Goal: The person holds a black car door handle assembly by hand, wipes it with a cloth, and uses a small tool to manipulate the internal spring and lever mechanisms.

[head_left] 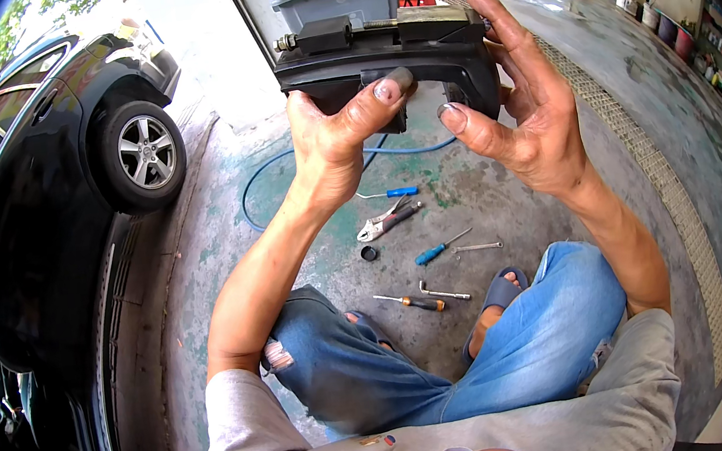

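Head view shows a black plastic car part (385, 56), a moulded bracket-like housing with a bolt and nut sticking out at its left end, held up in the upper middle of the frame above a stained concrete floor (482, 183). The left hand (336, 134) is closed on the part's lower left edge, thumb pressed across the front face. The right hand (522, 106) cups the right end, fingers spread up along the side and thumb reaching under the lower lip, so it steadies more than it clamps.

To handle it well, my judgement is that the left hand should carry the weight while the right thumb feels along the underside; both grips sit near the ends, which keeps the piece from twisting. The bolt end looks like the heavy side, so it deserves the firmer hold (greasy fingers will slip on smooth plastic).

Tools lie on the floor below, between the knees in blue jeans (536, 330): locking pliers (386, 221), a blue-handled screwdriver (438, 248), an orange-handled screwdriver (414, 301), a small wrench (476, 248) and a dark round cap (369, 253). A blue hose (268, 169) curls behind them, and a black car (56, 164) stands at the upper left.
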A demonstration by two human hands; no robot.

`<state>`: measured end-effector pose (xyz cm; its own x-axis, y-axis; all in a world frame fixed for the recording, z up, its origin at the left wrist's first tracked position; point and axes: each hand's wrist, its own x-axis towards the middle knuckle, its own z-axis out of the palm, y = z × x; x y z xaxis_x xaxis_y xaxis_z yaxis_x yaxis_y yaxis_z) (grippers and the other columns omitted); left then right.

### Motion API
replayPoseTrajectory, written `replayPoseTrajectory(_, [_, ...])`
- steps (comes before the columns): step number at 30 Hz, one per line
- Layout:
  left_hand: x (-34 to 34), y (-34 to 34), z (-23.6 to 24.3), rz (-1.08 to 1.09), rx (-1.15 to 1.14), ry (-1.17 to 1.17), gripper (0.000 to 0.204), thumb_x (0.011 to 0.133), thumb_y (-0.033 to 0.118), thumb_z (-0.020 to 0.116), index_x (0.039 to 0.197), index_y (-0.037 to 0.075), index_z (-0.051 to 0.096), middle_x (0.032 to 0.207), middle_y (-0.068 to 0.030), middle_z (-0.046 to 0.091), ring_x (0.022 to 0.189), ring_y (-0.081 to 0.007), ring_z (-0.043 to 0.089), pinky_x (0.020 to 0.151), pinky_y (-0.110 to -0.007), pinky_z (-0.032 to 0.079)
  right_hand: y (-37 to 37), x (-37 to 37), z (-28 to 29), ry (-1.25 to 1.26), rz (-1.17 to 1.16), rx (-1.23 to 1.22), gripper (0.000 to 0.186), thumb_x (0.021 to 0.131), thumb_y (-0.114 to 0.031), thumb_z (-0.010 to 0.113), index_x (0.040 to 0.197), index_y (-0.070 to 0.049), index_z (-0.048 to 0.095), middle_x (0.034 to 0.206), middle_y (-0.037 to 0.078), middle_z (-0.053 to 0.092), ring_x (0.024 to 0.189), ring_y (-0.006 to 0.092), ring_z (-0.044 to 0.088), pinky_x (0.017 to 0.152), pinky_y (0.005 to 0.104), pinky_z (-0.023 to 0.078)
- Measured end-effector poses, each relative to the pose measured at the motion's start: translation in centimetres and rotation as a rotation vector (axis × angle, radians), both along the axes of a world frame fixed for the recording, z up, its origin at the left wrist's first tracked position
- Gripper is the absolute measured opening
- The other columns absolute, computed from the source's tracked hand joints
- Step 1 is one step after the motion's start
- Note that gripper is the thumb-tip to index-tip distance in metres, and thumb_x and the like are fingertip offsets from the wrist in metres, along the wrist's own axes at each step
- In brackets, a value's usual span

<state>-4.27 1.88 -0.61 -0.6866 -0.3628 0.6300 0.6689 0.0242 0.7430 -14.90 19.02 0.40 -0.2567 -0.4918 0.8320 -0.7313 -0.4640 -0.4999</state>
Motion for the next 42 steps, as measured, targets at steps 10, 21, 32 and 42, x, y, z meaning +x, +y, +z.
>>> replayPoseTrajectory(10, [-0.15,0.45,-0.17,0.015,-0.015,-0.020,0.042,0.078,0.028,0.082,0.104,-0.002,0.070,0.093,-0.0081,0.071,0.080,-0.0130,0.065,0.075,-0.028,0.053,-0.02,-0.57,-0.29,0.064,-0.037,0.015,0.090,0.079,-0.019,0.081,0.152,-0.003,0.031,0.131,0.018,0.054,0.122,0.0267,0.056,0.100,0.0386,0.052])
replayPoseTrajectory(21, [-0.07,0.24,-0.15,0.004,-0.038,-0.043,0.042,0.078,0.027,0.082,0.105,-0.003,0.069,0.092,-0.0084,0.071,0.080,-0.0141,0.066,0.075,-0.028,0.055,-0.56,-0.70,-0.53,0.103,-0.058,-0.092,0.083,0.076,-0.022,0.085,0.145,-0.001,0.044,0.137,0.019,0.051,0.117,0.0268,0.061,0.087,0.0377,0.061])
replayPoseTrajectory(32, [-0.06,0.40,-0.07,0.003,-0.038,-0.049,0.042,0.078,0.025,0.081,0.106,-0.005,0.069,0.095,-0.0107,0.071,0.083,-0.0151,0.067,0.079,-0.029,0.056,-0.02,-0.60,-0.34,0.085,-0.072,0.036,0.091,0.079,-0.023,0.082,0.153,-0.004,0.031,0.134,0.019,0.052,0.124,0.0291,0.055,0.097,0.0394,0.054])
replayPoseTrajectory(42, [-0.21,0.23,-0.21,0.001,-0.041,-0.044,0.043,0.079,0.027,0.081,0.106,-0.004,0.069,0.095,-0.0104,0.071,0.083,-0.0151,0.067,0.078,-0.029,0.056,-0.25,-0.15,-0.28,-0.007,0.024,0.021,0.093,0.079,-0.023,0.083,0.153,-0.004,0.031,0.133,0.019,0.053,0.122,0.0286,0.055,0.095,0.0383,0.055])
